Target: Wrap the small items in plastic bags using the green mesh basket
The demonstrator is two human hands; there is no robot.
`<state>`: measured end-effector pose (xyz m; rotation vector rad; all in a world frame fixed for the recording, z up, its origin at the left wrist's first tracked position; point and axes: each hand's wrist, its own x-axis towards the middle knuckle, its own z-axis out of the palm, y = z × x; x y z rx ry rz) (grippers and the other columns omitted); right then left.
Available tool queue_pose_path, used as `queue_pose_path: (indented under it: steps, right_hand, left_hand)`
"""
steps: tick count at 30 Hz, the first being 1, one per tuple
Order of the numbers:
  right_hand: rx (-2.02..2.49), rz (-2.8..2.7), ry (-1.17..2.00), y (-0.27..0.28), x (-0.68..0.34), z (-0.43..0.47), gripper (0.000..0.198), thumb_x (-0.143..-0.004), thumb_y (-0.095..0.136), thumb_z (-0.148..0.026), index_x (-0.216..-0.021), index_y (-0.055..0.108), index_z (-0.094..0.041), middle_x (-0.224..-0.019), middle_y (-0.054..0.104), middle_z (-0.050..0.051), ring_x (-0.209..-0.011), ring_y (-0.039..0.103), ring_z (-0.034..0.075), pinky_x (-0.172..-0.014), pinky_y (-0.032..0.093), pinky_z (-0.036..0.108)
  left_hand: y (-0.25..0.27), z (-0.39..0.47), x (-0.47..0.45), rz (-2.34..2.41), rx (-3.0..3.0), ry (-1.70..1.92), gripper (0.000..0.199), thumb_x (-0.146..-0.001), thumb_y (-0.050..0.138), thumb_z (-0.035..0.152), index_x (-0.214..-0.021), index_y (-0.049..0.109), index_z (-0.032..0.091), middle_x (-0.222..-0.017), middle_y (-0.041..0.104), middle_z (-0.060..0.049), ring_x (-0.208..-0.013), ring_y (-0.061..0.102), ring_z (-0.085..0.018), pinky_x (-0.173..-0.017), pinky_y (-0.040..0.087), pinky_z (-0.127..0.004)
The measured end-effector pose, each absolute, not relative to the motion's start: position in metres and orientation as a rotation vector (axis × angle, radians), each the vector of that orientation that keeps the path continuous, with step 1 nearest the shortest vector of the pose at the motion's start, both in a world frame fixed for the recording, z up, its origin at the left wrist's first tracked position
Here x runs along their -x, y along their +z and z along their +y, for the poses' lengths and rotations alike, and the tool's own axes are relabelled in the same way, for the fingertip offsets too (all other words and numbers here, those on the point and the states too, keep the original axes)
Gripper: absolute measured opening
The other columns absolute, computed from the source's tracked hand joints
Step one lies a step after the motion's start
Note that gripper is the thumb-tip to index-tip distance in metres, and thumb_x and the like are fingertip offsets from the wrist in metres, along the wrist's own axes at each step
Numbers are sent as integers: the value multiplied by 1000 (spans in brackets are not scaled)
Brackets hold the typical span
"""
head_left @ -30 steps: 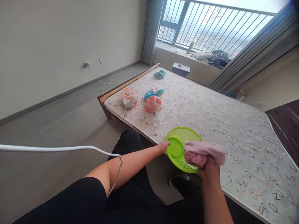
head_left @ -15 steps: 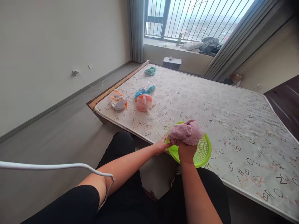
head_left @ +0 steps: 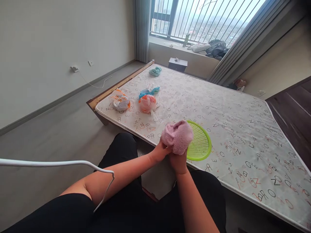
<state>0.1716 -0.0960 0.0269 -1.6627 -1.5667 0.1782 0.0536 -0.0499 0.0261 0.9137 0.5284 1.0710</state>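
Observation:
A bunched pink towel (head_left: pixel 178 136) is between my two hands, above the near edge of the mattress. My left hand (head_left: pixel 161 151) grips its left side, fingers closed on the cloth. From below, my right hand (head_left: pixel 178 161) holds the towel, and its fingers are mostly hidden by the fabric. Just right of the towel, a lime-green plastic basket (head_left: pixel 200 142) rests on the mattress, its left part covered from sight by the towel. Neither hand is seen on the basket.
The letter-printed mattress (head_left: pixel 238 129) carries an orange-and-white plastic bag (head_left: pixel 120 101), a red bundle in clear plastic (head_left: pixel 147 104), a blue bag (head_left: pixel 147 93) and a teal coil (head_left: pixel 155 71). A white cable (head_left: pixel 53 163) crosses my left arm. A small nightstand (head_left: pixel 178 63) stands below the window.
My left hand has let go of the basket rim and taken hold of the towel. Both hands and the towel have moved left, off the basket. The view has shifted slightly.

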Motion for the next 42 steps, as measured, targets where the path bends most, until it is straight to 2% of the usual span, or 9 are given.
queue_pose_path:
  steps: [4,8,14,19,23,26,31,34,42]
  right_hand:
    - [1470,-1738,265,32,-158,-88,54,-92,54,-21,-146,58,-17,-158,52,21,-157,43,36,-127,41,62]
    - [1374,-1893,391,36,-166,-83,54,-97,47,-15,-147,64,-22,-161,53,17,-159,43,32,-128,41,58]
    - [1335,-1942,710,32,-163,-81,52,-101,44,-14,-146,68,-26,-144,71,10,-135,68,23,-117,54,43]
    - [1382,-2067,989,28,-154,-77,57,-94,46,-7,-141,72,-26,-139,75,7,-129,71,22,-115,55,40]
    - [1444,-2130,1127,18,-154,-71,65,-86,45,-1,-141,73,-23,-143,74,6,-137,67,23,-122,49,41]
    - [1505,-2135,1170,15,-154,-68,64,-90,43,-2,-143,72,-23,-145,73,6,-136,68,24,-121,50,41]
    - [1683,-2116,1327,19,-154,-70,65,-94,43,-4,-152,65,-23,-126,81,7,-118,76,25,-107,57,40]
    - [1771,-2210,1417,20,-154,-72,64,-94,46,-6,-155,61,-21,-135,78,11,-126,74,26,-111,55,41]
    - [1829,-2188,1460,21,-151,-73,65,-95,48,-8,-158,57,-20,-152,67,15,-139,67,30,-117,52,46]
  left_hand:
    - [32,-24,-27,523,-659,959,84,-70,97,57,-141,66,26,-142,71,-13,-129,67,-34,-107,57,-47]
    - [33,25,17,553,-697,1004,70,-67,99,44,-128,74,22,-132,76,-12,-121,71,-29,-96,59,-35]
    - [5,118,87,994,-845,1315,80,-60,96,30,-134,67,21,-124,76,-10,-106,73,-26,-78,61,-31]
    - [-28,180,128,1575,-970,1329,86,-65,83,16,-146,54,20,-138,69,-13,-126,68,-29,-101,59,-38]
    - [-36,198,130,1966,-1087,1096,108,-61,87,15,-159,41,18,-166,43,-23,-157,40,-40,-128,36,-49]
    - [-35,199,118,1991,-1243,975,103,-61,86,14,-156,45,16,-171,33,-27,-163,29,-44,-132,26,-53]
    - [-35,194,103,1811,-1473,951,68,-71,75,10,-138,63,17,-159,52,-22,-153,44,-38,-131,30,-47]
    - [-38,191,93,1669,-1564,879,53,-73,73,10,-126,70,17,-139,68,-20,-141,56,-39,-126,35,-48]
    - [-55,183,58,1379,-1659,640,68,-72,82,21,-139,68,15,-149,63,-20,-143,54,-38,-126,36,-49]
